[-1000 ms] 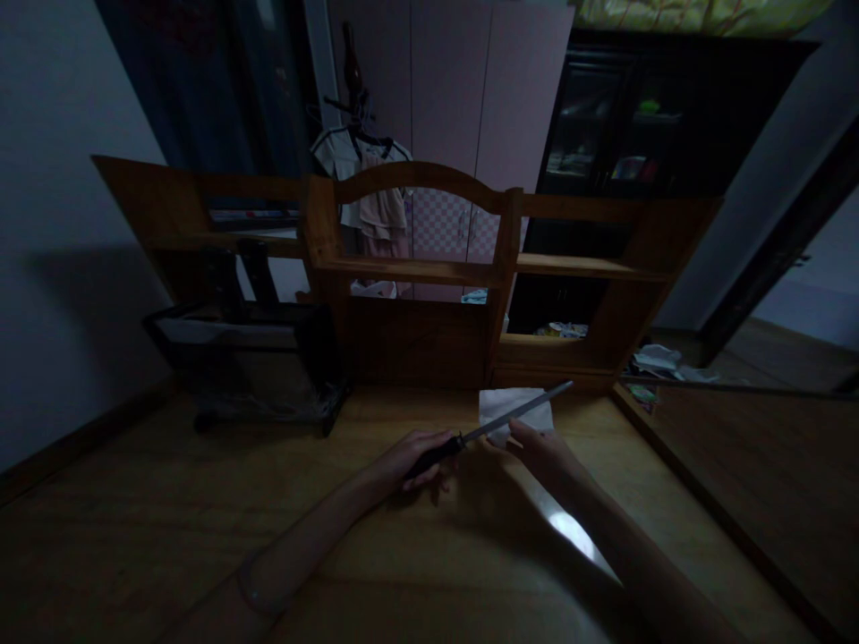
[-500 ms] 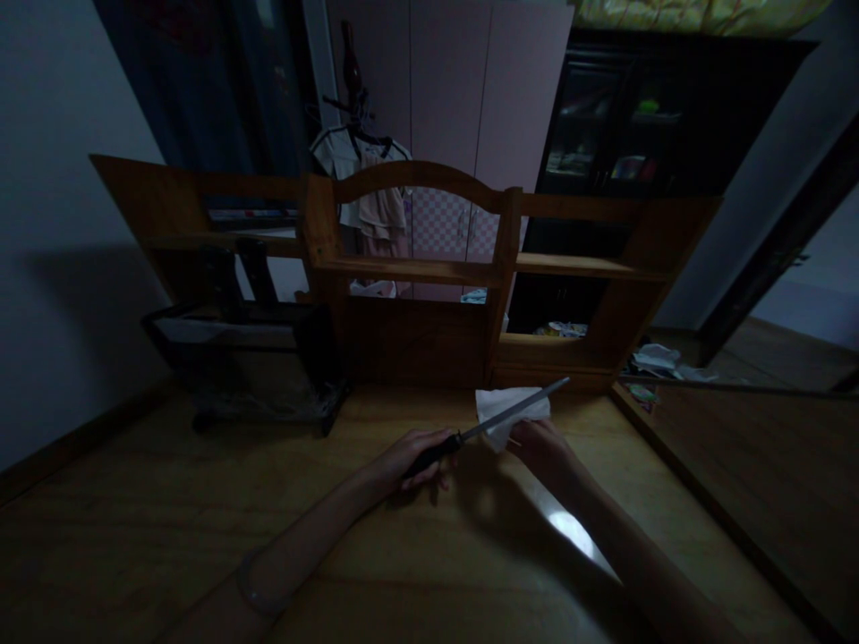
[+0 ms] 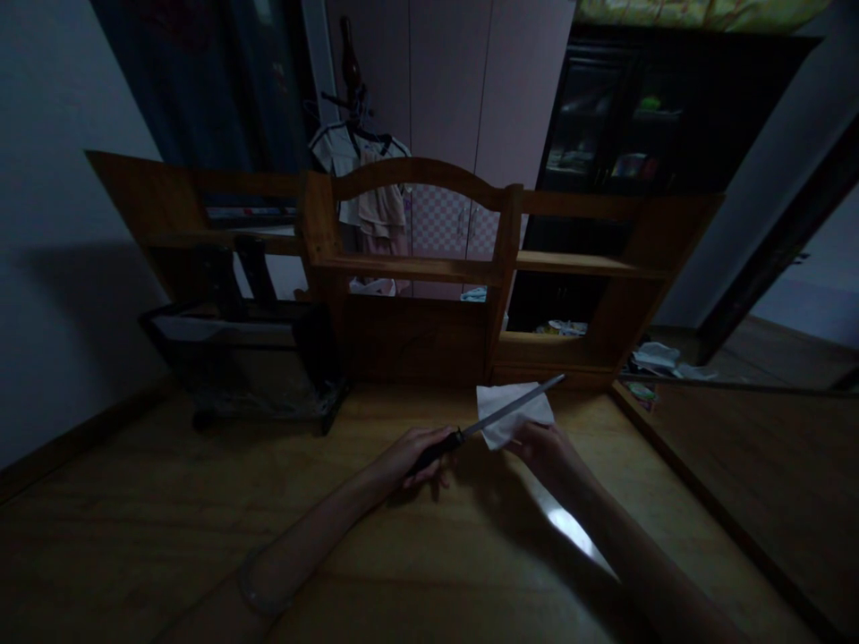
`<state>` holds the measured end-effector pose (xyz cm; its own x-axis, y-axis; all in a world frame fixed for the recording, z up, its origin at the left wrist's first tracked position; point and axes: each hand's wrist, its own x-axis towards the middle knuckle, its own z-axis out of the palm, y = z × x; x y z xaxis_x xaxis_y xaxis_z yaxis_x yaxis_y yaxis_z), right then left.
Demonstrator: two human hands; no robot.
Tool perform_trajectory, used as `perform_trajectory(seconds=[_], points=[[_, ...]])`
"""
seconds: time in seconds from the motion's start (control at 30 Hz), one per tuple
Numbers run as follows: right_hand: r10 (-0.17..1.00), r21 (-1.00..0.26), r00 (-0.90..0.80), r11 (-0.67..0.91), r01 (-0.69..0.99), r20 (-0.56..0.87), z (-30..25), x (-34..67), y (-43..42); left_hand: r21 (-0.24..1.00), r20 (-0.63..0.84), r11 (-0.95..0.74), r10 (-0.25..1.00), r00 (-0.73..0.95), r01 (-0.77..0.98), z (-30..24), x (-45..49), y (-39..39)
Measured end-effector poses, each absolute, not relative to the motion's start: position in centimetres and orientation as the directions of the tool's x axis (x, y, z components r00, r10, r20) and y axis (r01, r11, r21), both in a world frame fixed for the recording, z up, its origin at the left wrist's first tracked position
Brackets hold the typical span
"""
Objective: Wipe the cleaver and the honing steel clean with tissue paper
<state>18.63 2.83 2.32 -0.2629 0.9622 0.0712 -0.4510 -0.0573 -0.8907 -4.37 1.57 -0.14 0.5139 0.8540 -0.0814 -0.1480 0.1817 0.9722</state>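
Observation:
My left hand is closed around the black handle of a honing steel. The grey rod points up and to the right, slanting above the table. A white tissue or cloth lies behind and below the rod, pinched by my right hand. Whether the cloth touches the rod I cannot tell. Part of my right fingers is hidden by the cloth and by the hand itself.
A dark knife block with black-handled knives stands at the left on the wooden table. Along the back edge runs a wooden shelf. Behind it are hanging clothes, a pink wardrobe and a dark cabinet.
My right hand has shifted slightly right and the cloth is spread a little more behind the rod. My left hand and the honing steel have barely moved.

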Motion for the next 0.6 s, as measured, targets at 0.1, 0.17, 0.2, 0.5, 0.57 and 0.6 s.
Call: perform_trajectory(seconds=[0.1, 0.17, 0.2, 0.5, 0.57, 0.6], points=[[0.951, -0.885, -0.298, -0.064, -0.462, 0.087, 2.3, 18.7, 2.9, 0.971, -0.068, 0.173, 0.858, 0.509, -0.163, -0.2, -4.4, 1.6], [0.946, -0.865, -0.309, -0.078, -0.496, 0.093, 2.4, 18.8, 2.9, 0.969, -0.070, 0.178, 0.863, 0.500, -0.172, -0.4, -4.5, 1.7], [0.945, -0.848, -0.312, -0.084, -0.523, 0.099, 2.5, 18.8, 2.9, 0.966, -0.076, 0.187, 0.865, 0.496, -0.177, -0.5, -4.5, 1.8], [0.951, -0.869, -0.286, -0.043, -0.492, 0.115, 3.5, 18.3, 2.4, 0.939, -0.116, 0.256, 0.864, 0.489, -0.229, -0.9, -4.9, 2.2], [0.959, -0.896, -0.264, -0.025, -0.442, 0.104, 3.3, 18.2, 2.4, 0.942, -0.117, 0.253, 0.864, 0.490, -0.222, -0.8, -4.9, 2.2], [0.960, -0.906, -0.258, -0.009, -0.422, 0.111, 3.2, 18.2, 2.4, 0.944, -0.114, 0.250, 0.861, 0.496, -0.216, -0.7, -4.8, 2.1]])
